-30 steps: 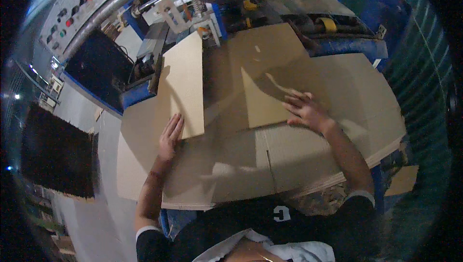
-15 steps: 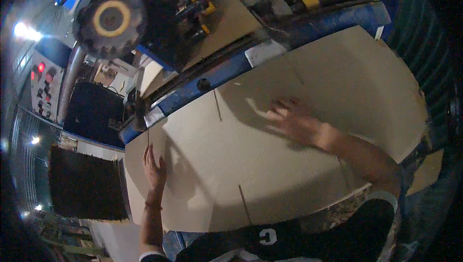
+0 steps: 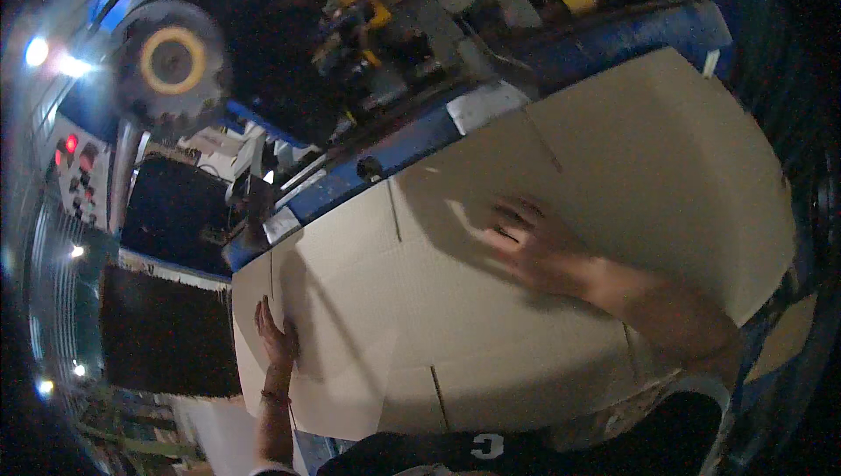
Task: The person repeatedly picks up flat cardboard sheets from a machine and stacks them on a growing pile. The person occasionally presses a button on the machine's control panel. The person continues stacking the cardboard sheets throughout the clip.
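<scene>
Flat cardboard sheet (image 3: 526,301) now spans the feed table, far edge against the blue machine (image 3: 578,47). Both palms flat on it, nothing gripped: left hand (image 3: 277,336) stayed at the near-left edge, right hand (image 3: 534,244), blurred, slid toward centre. Sheet looks squared up.

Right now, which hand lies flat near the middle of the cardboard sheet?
The right hand, spread flat mid-sheet on the cardboard sheet; the left hand rests at the sheet's left edge instead.

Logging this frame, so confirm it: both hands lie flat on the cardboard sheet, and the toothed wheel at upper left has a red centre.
Not quite. In the head view the toothed wheel has a yellow centre. The left hand and right hand do lie flat on the cardboard sheet.
</scene>
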The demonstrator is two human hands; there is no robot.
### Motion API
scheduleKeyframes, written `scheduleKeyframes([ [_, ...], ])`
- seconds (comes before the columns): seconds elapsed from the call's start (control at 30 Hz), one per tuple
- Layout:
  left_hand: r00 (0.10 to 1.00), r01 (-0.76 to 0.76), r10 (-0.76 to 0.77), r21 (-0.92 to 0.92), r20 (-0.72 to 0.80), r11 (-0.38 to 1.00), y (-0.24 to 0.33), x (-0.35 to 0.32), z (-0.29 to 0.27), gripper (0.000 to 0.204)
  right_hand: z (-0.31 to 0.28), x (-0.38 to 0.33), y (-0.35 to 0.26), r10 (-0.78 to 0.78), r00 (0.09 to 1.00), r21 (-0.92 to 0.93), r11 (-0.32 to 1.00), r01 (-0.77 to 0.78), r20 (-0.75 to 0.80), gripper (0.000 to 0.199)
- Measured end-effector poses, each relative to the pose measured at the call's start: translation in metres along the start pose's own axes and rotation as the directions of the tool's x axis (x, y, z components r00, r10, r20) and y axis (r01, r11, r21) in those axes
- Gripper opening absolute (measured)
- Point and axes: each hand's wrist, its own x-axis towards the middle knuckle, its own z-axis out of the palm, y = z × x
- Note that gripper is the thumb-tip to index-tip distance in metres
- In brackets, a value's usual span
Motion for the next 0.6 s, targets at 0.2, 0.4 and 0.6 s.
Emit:
scheduleKeyframes([
  [0.2,0.966,-0.071,0.085,0.066,-0.246,0.995,-0.046,0.069,-0.043,0.065,-0.032,0.003,-0.010,-0.261,0.927,-0.492,0.790,0.366,0.271,0.038],
  [0.4,0.582,0.097,0.018,0.092,-0.813,0.991,-0.136,0.200,-0.128,0.062,-0.039,-0.053,-0.053,0.428,0.885,-0.302,0.881,-0.364,0.181,0.042],
  [0.6,0.465,0.434,-0.426,-0.220,-0.776,0.874,-0.219,0.286,-0.204,0.059,-0.022,-0.164,-0.075,0.331,0.937,-0.968,0.178,-0.178,-0.112,0.033],
])
